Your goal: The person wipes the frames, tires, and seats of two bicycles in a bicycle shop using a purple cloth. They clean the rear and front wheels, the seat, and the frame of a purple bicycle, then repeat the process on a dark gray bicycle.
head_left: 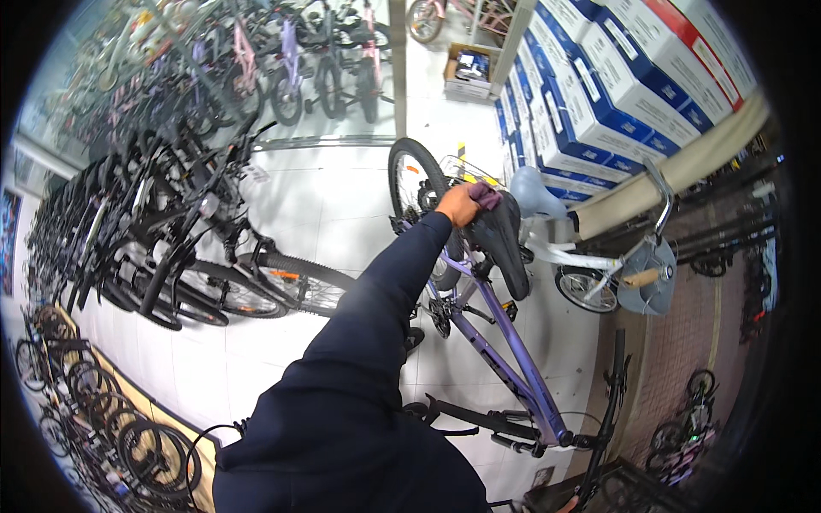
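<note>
My left hand (459, 205) reaches forward in a dark sleeve, its fingers closed on a crumpled purple cloth (486, 196). The cloth presses against the rear of a black saddle (498, 244). That saddle belongs to a purple bicycle (505, 338), whose rear wheel (414, 175) points away from me and whose black handlebar (609, 402) is near me at the lower right. My sleeve covers part of the view left of its frame. My right hand does not show.
Rows of black bicycles (205, 256) stand at the left. To the right of the purple one is a white bicycle (564, 255) with a grey basket (647, 278). Blue and white boxes (590, 103) are stacked behind it. A glass partition (333, 141) crosses the far side.
</note>
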Available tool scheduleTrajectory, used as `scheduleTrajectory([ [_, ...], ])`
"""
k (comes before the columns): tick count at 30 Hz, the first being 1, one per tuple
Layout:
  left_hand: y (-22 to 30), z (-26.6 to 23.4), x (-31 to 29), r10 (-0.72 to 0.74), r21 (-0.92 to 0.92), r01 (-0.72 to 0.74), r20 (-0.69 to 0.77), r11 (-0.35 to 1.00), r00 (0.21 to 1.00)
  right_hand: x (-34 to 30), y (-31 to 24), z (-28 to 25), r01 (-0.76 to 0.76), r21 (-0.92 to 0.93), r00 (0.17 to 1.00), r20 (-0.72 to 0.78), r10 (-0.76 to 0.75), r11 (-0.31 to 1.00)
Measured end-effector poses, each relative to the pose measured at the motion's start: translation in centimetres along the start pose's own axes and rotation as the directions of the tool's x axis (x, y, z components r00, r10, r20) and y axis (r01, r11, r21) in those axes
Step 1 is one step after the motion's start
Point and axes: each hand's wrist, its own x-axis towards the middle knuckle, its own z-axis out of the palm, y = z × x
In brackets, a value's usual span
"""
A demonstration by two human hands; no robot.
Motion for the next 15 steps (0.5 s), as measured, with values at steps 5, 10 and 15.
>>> scheduleTrajectory([
  [5, 1.8, -0.7, -5.3, -0.132, 0.038, 0.134, -0.042, 0.990, 0.990, -3.0, 3.9, 3.5, -0.228, -0.115, 0.808, 0.531, 0.254, 0.967],
  [10, 1.3, 1.2, -11.0, -0.130, -0.023, 0.128, -0.094, 0.991, 0.987, -12.6, 12.6, 12.4, -0.240, -0.049, 0.879, 0.413, 0.238, 0.970],
  [15, 2.0, 4.8, -15.8, -0.153, -0.214, 0.114, -0.173, 0.970, 0.973, -15.7, 16.3, 16.1, -0.306, -0.069, 0.869, 0.387, 0.308, 0.949],
])
